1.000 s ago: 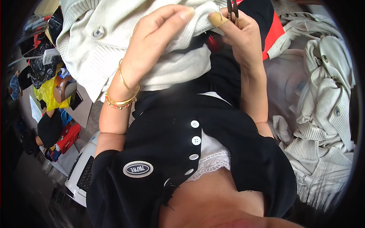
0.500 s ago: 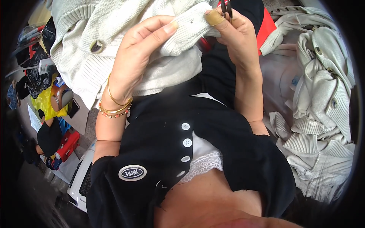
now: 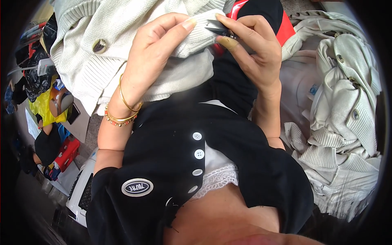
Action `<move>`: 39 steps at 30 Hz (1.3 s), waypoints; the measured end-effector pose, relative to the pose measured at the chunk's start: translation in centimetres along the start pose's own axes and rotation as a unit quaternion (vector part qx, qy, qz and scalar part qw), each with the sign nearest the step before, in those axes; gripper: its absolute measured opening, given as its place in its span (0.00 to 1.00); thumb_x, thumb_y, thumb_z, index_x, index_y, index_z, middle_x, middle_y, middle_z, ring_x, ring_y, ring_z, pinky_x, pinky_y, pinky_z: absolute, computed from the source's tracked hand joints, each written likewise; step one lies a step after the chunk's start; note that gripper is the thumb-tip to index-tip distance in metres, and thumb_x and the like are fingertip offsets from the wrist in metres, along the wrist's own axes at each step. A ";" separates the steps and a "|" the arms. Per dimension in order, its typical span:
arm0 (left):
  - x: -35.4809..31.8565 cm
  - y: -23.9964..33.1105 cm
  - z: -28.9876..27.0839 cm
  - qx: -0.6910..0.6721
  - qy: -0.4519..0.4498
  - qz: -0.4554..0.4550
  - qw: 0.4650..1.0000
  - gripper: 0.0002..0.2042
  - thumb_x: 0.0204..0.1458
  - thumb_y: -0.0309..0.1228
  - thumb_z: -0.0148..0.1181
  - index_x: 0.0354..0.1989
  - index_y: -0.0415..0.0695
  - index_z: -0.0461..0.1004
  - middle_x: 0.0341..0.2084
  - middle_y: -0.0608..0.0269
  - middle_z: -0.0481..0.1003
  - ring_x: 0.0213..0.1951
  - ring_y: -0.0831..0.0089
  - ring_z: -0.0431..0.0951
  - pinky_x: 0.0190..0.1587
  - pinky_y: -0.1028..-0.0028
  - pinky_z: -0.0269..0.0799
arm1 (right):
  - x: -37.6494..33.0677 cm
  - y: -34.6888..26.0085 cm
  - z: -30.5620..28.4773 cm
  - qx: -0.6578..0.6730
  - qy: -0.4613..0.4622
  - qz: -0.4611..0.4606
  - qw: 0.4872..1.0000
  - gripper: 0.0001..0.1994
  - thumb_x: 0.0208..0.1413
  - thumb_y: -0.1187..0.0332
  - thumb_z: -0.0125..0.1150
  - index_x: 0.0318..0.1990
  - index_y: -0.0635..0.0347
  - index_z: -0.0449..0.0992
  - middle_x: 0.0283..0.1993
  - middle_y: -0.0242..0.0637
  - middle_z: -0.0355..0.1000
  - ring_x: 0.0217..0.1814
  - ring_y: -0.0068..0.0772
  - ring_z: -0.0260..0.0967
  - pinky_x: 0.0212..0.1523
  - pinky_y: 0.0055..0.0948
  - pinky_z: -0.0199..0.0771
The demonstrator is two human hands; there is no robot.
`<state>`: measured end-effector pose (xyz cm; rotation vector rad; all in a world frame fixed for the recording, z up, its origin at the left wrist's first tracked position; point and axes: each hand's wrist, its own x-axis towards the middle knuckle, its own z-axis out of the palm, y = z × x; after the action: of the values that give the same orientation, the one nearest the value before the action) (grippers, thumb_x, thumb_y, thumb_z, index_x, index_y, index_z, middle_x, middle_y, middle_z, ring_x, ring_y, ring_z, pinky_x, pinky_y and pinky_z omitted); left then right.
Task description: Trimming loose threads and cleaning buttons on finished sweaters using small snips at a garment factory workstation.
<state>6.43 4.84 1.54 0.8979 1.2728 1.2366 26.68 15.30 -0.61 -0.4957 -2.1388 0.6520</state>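
Observation:
A cream knit cardigan (image 3: 116,30) with a brown button (image 3: 99,46) lies bunched across my lap. My left hand (image 3: 157,41) pinches its ribbed cuff (image 3: 194,38) between thumb and fingers. In my right hand (image 3: 257,53), small dark thread snips (image 3: 217,29) are held between thumb and fingers. Their two blades stand apart and point left over the edge of the cuff; whether they touch the knit I cannot tell. A tan wrapping (image 3: 227,43) covers the tip of my right thumb.
More cream cardigans (image 3: 339,94) are heaped on the right. To the left are a yellow plastic bag (image 3: 43,106), black bags (image 3: 38,83), a red box-like item (image 3: 67,155) and a white appliance-like object (image 3: 81,192). Another person's arm (image 3: 43,141) shows at the far left.
The snips, upright in my right hand before, have swung down so that their blades point left at the cuff. My left hand keeps its pinch on the knit.

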 end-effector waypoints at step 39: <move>-1.3 1.1 0.3 0.063 -0.101 -0.030 0.992 0.16 0.63 0.31 0.63 0.57 0.39 0.77 0.42 0.71 0.79 0.43 0.86 0.74 0.48 0.82 0.70 | -1.6 -0.8 -2.9 0.398 0.044 0.262 0.878 0.09 0.59 0.77 0.68 0.46 0.69 0.81 0.39 0.35 0.82 0.38 0.18 0.77 0.41 0.16 0.74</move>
<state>6.67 3.81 2.93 1.0415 1.2147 1.0002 29.87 14.65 0.45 -0.6102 -1.4440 1.6759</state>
